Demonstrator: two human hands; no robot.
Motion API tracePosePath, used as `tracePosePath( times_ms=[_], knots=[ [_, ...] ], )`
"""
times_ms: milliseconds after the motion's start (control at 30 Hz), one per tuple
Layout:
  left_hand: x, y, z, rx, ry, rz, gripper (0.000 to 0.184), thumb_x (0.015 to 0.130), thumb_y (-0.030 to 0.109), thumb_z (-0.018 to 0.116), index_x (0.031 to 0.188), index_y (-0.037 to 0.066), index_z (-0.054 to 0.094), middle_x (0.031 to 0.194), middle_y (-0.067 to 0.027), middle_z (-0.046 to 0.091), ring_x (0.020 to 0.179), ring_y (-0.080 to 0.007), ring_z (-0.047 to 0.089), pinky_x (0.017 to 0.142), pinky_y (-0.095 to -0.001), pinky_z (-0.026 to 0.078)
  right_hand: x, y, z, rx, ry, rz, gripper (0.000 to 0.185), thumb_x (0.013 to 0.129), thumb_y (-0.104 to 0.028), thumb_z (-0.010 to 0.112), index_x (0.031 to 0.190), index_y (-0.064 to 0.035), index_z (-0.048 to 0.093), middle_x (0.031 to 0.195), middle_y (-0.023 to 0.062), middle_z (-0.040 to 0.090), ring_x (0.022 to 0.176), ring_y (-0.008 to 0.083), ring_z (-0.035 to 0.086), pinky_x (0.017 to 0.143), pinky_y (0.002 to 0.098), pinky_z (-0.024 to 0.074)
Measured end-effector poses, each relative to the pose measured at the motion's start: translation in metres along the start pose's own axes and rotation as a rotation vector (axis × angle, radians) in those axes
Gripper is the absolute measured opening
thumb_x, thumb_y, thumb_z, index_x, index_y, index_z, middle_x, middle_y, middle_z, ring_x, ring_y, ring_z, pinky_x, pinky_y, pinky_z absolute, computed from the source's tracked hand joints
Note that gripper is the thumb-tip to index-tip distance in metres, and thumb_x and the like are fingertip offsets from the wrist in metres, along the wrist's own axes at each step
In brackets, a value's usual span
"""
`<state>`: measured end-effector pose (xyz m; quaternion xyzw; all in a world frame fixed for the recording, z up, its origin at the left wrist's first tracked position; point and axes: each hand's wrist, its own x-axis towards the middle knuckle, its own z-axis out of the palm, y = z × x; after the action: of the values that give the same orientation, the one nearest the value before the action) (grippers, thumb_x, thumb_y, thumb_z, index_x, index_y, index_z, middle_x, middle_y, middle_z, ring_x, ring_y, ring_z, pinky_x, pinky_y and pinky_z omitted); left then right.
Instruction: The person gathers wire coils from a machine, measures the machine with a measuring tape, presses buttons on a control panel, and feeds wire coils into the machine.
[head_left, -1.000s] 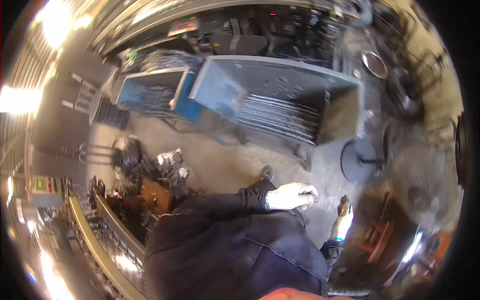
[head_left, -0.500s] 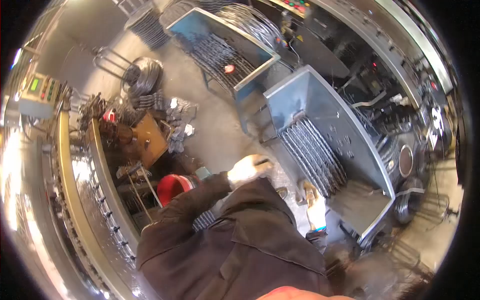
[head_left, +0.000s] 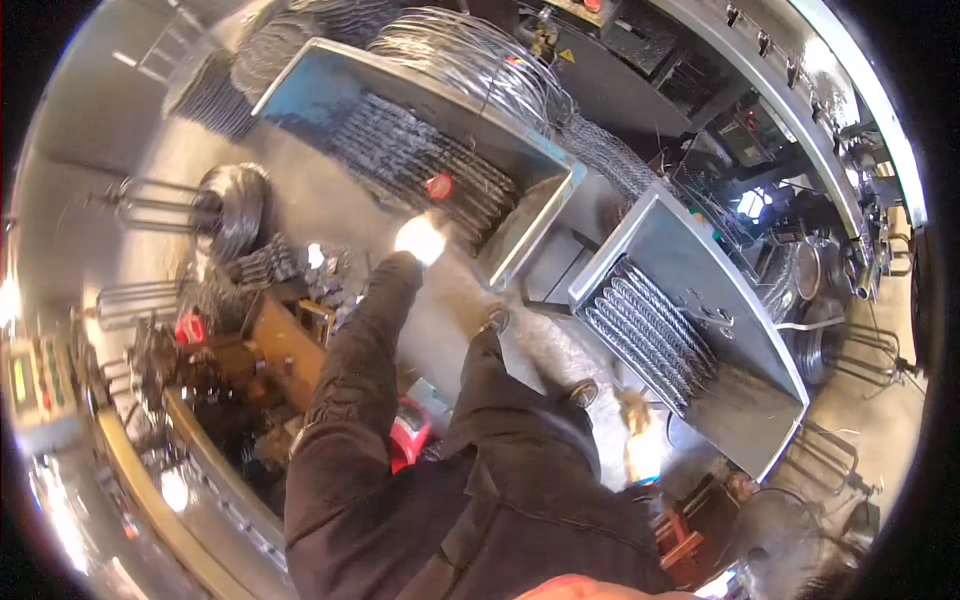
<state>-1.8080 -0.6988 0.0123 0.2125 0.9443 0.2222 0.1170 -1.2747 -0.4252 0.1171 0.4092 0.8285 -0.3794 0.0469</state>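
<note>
My left hand (head_left: pixel 420 240), pale and washed out by glare, is stretched forward at the end of a dark sleeve. It appears beside the near long side of the far blue metal bin (head_left: pixel 548 212); whether it touches the bin is unclear. Inside that bin lie dark twisted metal strands (head_left: pixel 400 140) with a round red object (head_left: pixel 439 186) on top. Low at my right side hangs my right hand (head_left: pixel 643 450), pale with brownish fingertips and blurred. The nearer grey bin (head_left: pixel 745 425), holding shiny twisted strands (head_left: pixel 650 325), is beside it. Fingers of both hands are indistinct.
Wire coils (head_left: pixel 455 50) stand behind the far bin, and another coil (head_left: pixel 235 205) sits on a rack at left. A red container (head_left: pixel 410 432) is close by my left arm. Machine rails (head_left: pixel 150 480) run along the left. My shoes (head_left: pixel 583 393) are on the floor.
My left hand has moved from in front of my body out toward the far bin. The view has turned, and my legs now show in a stride. The right hand stays low at my side.
</note>
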Motion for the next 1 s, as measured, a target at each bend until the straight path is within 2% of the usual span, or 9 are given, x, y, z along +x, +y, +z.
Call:
tracePosePath(
  times_ms=[267, 333, 367, 533, 700, 867, 900, 933, 1000],
  knots=[
    [0.138, -0.045, 0.048, 0.477, -0.199, -0.020, 0.073, 0.090, 0.022, 0.064, 0.157, 0.007, 0.041, 0.130, -0.0280, 0.068, 0.120, -0.0406, 0.069, 0.099, -0.0489, 0.057, -0.019, -0.116, 0.045, 0.382, 0.036, 0.164, 0.032, 0.108, -0.020, 0.054, 0.129, -0.0001, 0.068, 0.103, 0.0199, 0.074, 0.088, 0.0284, 0.072, 0.085, 0.0363, 0.0560],
    [0.147, -0.024, 0.039, 0.359, -0.294, -0.121, 0.063, 0.090, 0.026, 0.067, 0.147, 0.006, 0.053, 0.126, -0.0271, 0.070, 0.117, -0.0399, 0.069, 0.098, -0.0496, 0.057, -0.026, -0.114, 0.042, 0.229, -0.074, 0.160, 0.031, 0.107, -0.014, 0.052, 0.128, 0.0039, 0.066, 0.122, 0.0224, 0.070, 0.109, 0.0388, 0.070, 0.094, 0.0419, 0.0567],
    [0.148, -0.027, 0.039, 0.335, -0.263, -0.035, 0.054, 0.089, 0.029, 0.069, 0.136, 0.004, 0.059, 0.121, -0.0267, 0.072, 0.112, -0.0406, 0.071, 0.094, -0.0506, 0.058, -0.031, -0.112, 0.047, 0.181, 0.009, 0.143, 0.030, 0.107, -0.017, 0.055, 0.127, 0.0008, 0.068, 0.099, 0.0188, 0.073, 0.087, 0.0273, 0.072, 0.084, 0.0351, 0.0553],
    [0.077, -0.054, 0.032, 0.277, -0.211, 0.024, 0.045, 0.090, 0.047, 0.070, 0.098, 0.002, 0.070, 0.075, -0.0198, 0.073, 0.070, -0.0409, 0.073, 0.063, -0.0505, 0.058, -0.037, -0.115, 0.054, 0.286, 0.220, 0.107, 0.028, 0.102, -0.017, 0.060, 0.123, -0.0006, 0.069, 0.103, 0.0220, 0.072, 0.096, 0.0402, 0.071, 0.086, 0.0403, 0.0560],
    [-0.070, 0.051, -0.002, -0.322, -1.250, -0.538, 0.031, 0.098, 0.038, 0.066, 0.098, 0.008, 0.072, 0.085, -0.0015, 0.065, 0.074, -0.0163, 0.062, 0.072, -0.0338, 0.055, -0.059, -0.111, 0.051, 0.199, 0.196, -0.113, 0.038, 0.098, -0.026, 0.063, 0.128, -0.0028, 0.067, 0.117, 0.0205, 0.070, 0.104, 0.0397, 0.068, 0.093, 0.0453, 0.0538],
    [-0.173, 0.231, 0.065, -0.224, -1.549, 0.508, 0.025, 0.102, 0.012, 0.057, 0.119, -0.002, 0.069, 0.110, -0.0077, 0.072, 0.100, -0.0187, 0.069, 0.090, -0.0305, 0.054, -0.092, -0.090, 0.014, 0.184, 0.402, -0.215, 0.064, 0.090, -0.046, 0.070, 0.138, -0.0050, 0.059, 0.141, 0.0222, 0.059, 0.126, 0.0445, 0.057, 0.106, 0.0525, 0.0460],
    [-0.190, 0.267, 0.079, -0.046, -1.377, 1.493, 0.024, 0.103, 0.008, 0.055, 0.120, 0.001, 0.070, 0.116, -0.0082, 0.071, 0.106, -0.0167, 0.067, 0.092, -0.0304, 0.053, -0.113, -0.080, -0.002, 0.236, 0.334, -0.142, 0.066, 0.093, -0.046, 0.069, 0.141, -0.0036, 0.057, 0.146, 0.0206, 0.057, 0.133, 0.0417, 0.055, 0.112, 0.0491, 0.0439],
    [-0.216, 0.302, 0.088, -0.025, -1.401, 1.561, 0.024, 0.103, 0.008, 0.055, 0.120, 0.001, 0.070, 0.116, -0.0082, 0.071, 0.106, -0.0167, 0.067, 0.092, -0.0304, 0.053, -0.138, -0.065, -0.002, 0.236, 0.397, -0.105, 0.066, 0.093, -0.046, 0.069, 0.141, -0.0036, 0.057, 0.146, 0.0206, 0.057, 0.133, 0.0417, 0.055, 0.112, 0.0491, 0.0439],
    [-0.286, 0.370, 0.093, -0.170, -1.988, 0.884, 0.024, 0.102, 0.014, 0.060, 0.121, 0.004, 0.071, 0.119, -0.0059, 0.070, 0.109, -0.0175, 0.067, 0.094, -0.0311, 0.053, -0.191, -0.032, 0.006, 0.796, 0.444, -0.016, 0.064, 0.096, -0.046, 0.067, 0.143, -0.0037, 0.057, 0.152, 0.0198, 0.055, 0.139, 0.0395, 0.052, 0.115, 0.0482, 0.0420]
  ],
)
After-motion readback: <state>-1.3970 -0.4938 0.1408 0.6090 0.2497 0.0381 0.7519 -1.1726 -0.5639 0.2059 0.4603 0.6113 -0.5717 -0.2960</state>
